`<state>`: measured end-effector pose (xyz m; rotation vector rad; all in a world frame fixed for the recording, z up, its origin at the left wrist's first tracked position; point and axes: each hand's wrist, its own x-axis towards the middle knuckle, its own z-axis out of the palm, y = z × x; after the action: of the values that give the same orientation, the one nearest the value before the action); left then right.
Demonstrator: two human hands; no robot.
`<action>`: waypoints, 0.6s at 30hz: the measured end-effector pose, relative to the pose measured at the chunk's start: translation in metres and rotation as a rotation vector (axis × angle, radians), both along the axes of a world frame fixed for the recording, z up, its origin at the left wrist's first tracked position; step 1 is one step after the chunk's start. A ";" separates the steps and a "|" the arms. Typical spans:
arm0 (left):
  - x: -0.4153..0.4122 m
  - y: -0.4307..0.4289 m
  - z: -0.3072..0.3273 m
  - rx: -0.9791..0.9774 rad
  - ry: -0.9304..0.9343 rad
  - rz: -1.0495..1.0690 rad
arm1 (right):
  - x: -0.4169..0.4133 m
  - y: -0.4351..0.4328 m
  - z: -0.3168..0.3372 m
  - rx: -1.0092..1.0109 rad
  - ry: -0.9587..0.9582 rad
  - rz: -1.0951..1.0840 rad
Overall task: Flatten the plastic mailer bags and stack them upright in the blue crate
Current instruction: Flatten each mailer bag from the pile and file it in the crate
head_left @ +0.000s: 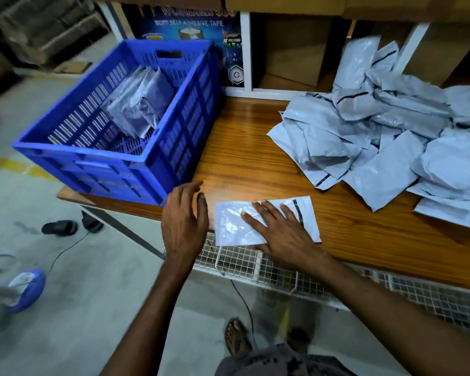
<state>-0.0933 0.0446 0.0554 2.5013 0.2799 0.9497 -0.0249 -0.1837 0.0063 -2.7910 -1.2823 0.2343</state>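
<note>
The right hand [280,234] is pressing spread fingers [255,221] onto one mailer bag [232,226] lying on the desk [255,158]. The left hand [183,223] is hovering just beside it, fingers relaxed, holding nothing. The blue crate [92,161] is standing beyond them.

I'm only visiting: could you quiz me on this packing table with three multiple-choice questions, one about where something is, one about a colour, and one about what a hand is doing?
1. Where is the loose pile of bags?
A. on the table, right of the crate
B. on a chair
C. inside the crate

2. What colour is the crate?
A. green
B. red
C. blue

3. What is the right hand doing?
A. holding the crate's rim
B. pressing flat on one bag
C. hanging at the person's side

Answers: 1 A, the heap lies on the wooden top beside the crate; 2 C, its slotted walls are blue; 3 B, its fingers lie spread and straight on the bag at the table's near edge.
</note>
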 end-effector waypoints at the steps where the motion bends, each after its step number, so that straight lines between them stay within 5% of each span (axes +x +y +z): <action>1: 0.001 0.000 0.004 0.014 -0.016 0.008 | -0.004 -0.004 0.001 -0.005 0.000 0.011; 8: -0.004 0.007 0.040 0.104 -0.136 0.102 | -0.006 -0.005 0.046 0.235 0.087 -0.032; 14: 0.028 0.098 0.091 0.097 -0.218 0.307 | 0.018 0.045 0.119 0.518 -0.066 -0.095; 18: 0.061 0.187 0.107 0.109 -0.034 0.326 | 0.040 0.109 0.173 0.635 -0.170 -0.117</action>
<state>-0.0323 0.2319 0.1626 2.5833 0.6565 1.1591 0.0148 -0.0746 0.1793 -2.3483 -0.9849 -0.3629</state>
